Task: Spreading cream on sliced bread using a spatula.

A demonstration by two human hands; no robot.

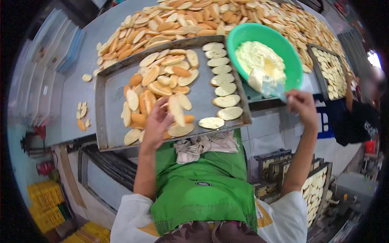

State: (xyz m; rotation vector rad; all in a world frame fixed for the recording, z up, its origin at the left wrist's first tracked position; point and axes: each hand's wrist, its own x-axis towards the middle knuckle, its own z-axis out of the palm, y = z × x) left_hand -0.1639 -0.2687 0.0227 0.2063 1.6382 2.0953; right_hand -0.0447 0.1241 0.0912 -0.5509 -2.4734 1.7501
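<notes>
My left hand (156,123) grips a slice of bread (176,111) between thumb and fingers, above a metal baking tray (111,105). Loose bread pieces (152,75) are heaped in the middle of that tray. Along its right side runs a column of slices coated with pale spread (224,90); one more coated slice (211,122) lies at the near end. My right hand (303,107) is closed on a translucent bluish spatula (275,90), its blade loaded with spread. The blade is over the green bowl (298,69), which holds a mound of creamy yellow spread (259,58).
A large pile of cut bread (194,18) covers the table's far side. Another filled tray (330,75) stands at the right, near a person in dark clothes (358,117). Clear plastic bins (50,52) are at the left; filled trays (314,190) lean below, right.
</notes>
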